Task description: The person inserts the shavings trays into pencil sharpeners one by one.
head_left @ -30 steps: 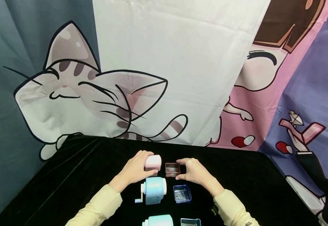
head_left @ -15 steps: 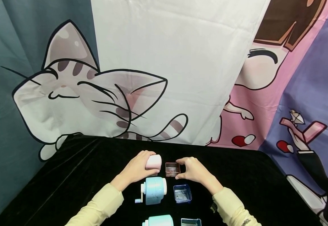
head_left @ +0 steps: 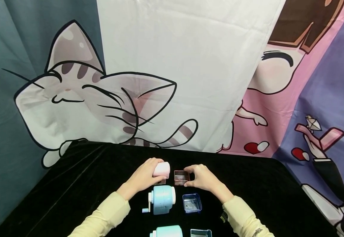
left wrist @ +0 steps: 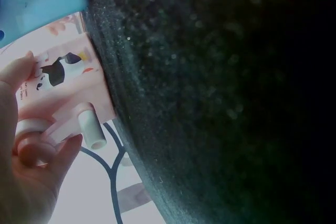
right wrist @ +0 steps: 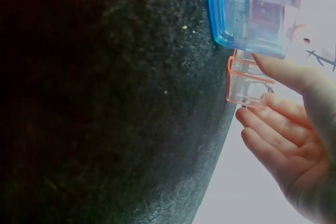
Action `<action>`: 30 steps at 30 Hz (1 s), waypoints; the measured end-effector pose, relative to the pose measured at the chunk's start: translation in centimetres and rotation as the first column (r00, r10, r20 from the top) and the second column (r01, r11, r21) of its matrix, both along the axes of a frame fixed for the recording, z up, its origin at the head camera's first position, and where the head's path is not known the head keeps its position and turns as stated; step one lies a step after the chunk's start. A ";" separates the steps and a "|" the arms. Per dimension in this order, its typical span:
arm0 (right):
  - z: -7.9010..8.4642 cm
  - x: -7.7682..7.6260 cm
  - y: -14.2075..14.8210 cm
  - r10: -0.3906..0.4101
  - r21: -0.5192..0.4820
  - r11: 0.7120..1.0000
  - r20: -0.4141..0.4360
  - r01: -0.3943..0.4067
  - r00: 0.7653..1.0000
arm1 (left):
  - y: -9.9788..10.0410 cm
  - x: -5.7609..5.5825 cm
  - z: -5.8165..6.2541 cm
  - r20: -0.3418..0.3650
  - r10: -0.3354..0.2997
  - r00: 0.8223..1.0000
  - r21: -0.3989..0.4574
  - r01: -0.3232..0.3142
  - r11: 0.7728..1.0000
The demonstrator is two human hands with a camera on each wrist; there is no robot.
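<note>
Over my feed, I judge the step in hand to be steadying a pair of parts, and I'd do it with light, even pressure: the thin box walls may flex if squeezed, and the rounded body may roll. I'd also leave the crank free and give the neighbour at 6 o'clock room.

My left hand (head_left: 141,176) grasps the pale pink, round-topped crank pencil sharpener (head_left: 161,169), which sits at 2 o'clock from the palm; its white-tipped crank (left wrist: 93,130) points back towards the wrist camera. My right hand (head_left: 203,179) pinches the clear, reddish-edged plastic box (head_left: 179,183) between thumb and fingers, at 9 o'clock from the palm. The light blue crank sharpener (head_left: 162,199) stands at 6 o'clock from the pink one.
</note>
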State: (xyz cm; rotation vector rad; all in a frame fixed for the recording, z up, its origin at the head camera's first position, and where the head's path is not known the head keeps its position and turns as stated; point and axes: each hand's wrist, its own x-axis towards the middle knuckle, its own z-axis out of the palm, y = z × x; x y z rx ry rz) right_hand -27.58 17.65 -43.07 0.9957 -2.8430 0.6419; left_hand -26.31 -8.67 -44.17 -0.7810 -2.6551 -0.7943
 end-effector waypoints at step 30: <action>-0.1 -0.3 0.0 0.008 -0.056 0.998 0.038 -0.006 0.999 | -0.1 0.3 0.5 0.022 -0.036 0.999 0.037 0.035 0.999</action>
